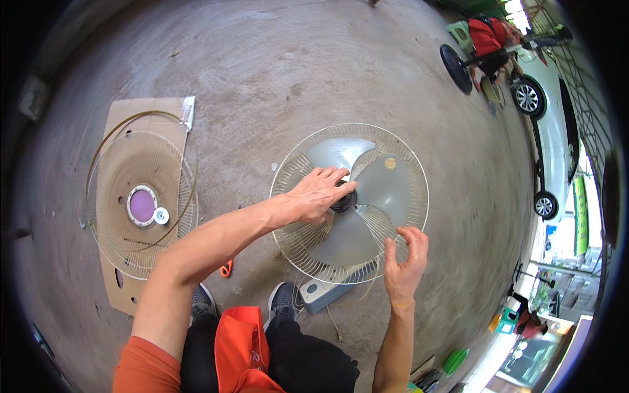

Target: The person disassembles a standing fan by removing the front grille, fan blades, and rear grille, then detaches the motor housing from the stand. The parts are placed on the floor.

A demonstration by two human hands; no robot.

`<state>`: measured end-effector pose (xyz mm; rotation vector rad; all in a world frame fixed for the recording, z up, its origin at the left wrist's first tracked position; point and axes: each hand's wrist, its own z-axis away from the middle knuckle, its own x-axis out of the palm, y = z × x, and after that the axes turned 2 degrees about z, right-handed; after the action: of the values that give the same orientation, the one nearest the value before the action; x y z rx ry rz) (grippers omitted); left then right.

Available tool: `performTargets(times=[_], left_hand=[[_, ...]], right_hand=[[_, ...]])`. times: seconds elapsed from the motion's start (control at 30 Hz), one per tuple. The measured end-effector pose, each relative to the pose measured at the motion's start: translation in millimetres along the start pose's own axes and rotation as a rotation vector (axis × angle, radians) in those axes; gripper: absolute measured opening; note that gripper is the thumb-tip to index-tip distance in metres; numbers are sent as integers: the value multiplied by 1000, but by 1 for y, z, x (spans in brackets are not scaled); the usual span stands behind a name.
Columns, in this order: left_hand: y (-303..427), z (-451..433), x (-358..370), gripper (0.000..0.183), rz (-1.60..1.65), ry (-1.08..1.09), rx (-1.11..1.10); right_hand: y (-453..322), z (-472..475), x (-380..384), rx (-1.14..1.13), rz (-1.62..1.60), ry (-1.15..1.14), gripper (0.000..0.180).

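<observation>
A fan with grey plastic blades (381,182) stands before me, its rear wire guard (425,196) around the blades. My left hand (319,194) lies over the dark hub (345,200) at the centre, fingers bent at it; whether it grips the hub is hard to tell. Near the guard's lower right rim is my right hand (408,260), thumb and fingers apart, holding nothing. Below the guard shows the fan's grey base (327,294) with a knob. To the left, the front wire guard (147,265) with a purple centre disc (143,205) and a small white round part (161,215) on it lies over cardboard (118,290).
A thin brownish hoop (132,116) lies around the front guard. An orange-handled tool (226,268) rests on the concrete floor by my feet. Farther right are a black round-based stand (456,70), a person in red (486,37), a white car (553,142) and a green basin (456,362).
</observation>
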<state>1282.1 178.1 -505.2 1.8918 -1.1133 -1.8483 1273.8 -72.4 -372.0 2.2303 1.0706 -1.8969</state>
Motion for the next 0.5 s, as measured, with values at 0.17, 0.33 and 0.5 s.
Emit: performTargets(times=[0.17,0.33,0.5], left_hand=[[-2,-17,13,104,-97,-145,36],[2,-28,10,102,-61,-113,62],[-22,-7,-2,88,199,30,-74]], right_hand=[[20,10,7,-53,78,13,36],[26,-3,12,-164,90,-9,40],[15,-5,3,-113,-59,13,43]])
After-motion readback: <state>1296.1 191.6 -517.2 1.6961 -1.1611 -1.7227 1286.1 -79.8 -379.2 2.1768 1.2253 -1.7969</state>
